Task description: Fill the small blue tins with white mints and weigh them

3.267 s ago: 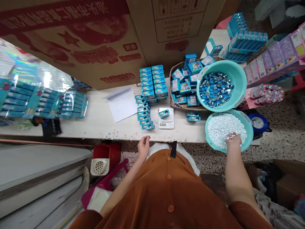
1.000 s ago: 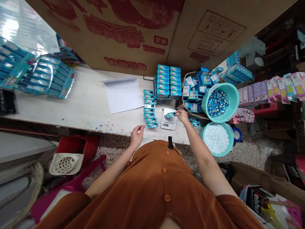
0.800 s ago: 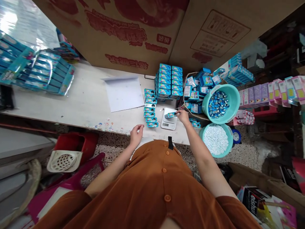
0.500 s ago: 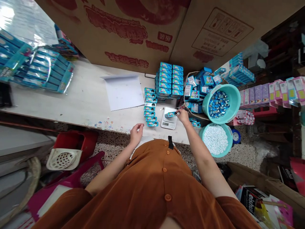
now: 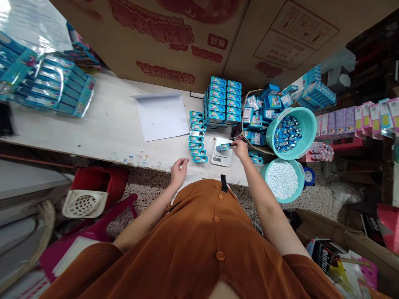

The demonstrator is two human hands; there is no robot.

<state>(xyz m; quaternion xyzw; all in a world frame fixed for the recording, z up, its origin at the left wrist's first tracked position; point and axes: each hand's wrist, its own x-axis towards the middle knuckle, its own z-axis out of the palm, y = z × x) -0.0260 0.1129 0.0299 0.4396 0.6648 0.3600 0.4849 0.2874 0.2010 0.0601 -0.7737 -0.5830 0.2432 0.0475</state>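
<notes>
On the white digital scale (image 5: 222,158) lies a small blue box (image 5: 224,147), its right end pinched by the fingers of my right hand (image 5: 240,150). My left hand (image 5: 178,172) rests at the table's front edge, fingers curled in; whether anything is in them is hidden. Between the scale and a white paper sheet (image 5: 163,116) runs a column of small blue boxes (image 5: 196,140), most with a dark oval window. Behind the scale stand taller stacks of the same boxes (image 5: 217,99).
Right of the scale is a carton of jumbled blue boxes (image 5: 256,120). Beside it are a teal tub (image 5: 310,128) of shiny blue-and-silver pieces and another teal tub (image 5: 301,182) of white pellets. A big cardboard carton (image 5: 174,50) walls the back; wrapped blue packs (image 5: 59,89) lie left.
The view has shifted slightly. My right hand still pinches the small blue box on the scale, and my left hand stays at the table edge.
</notes>
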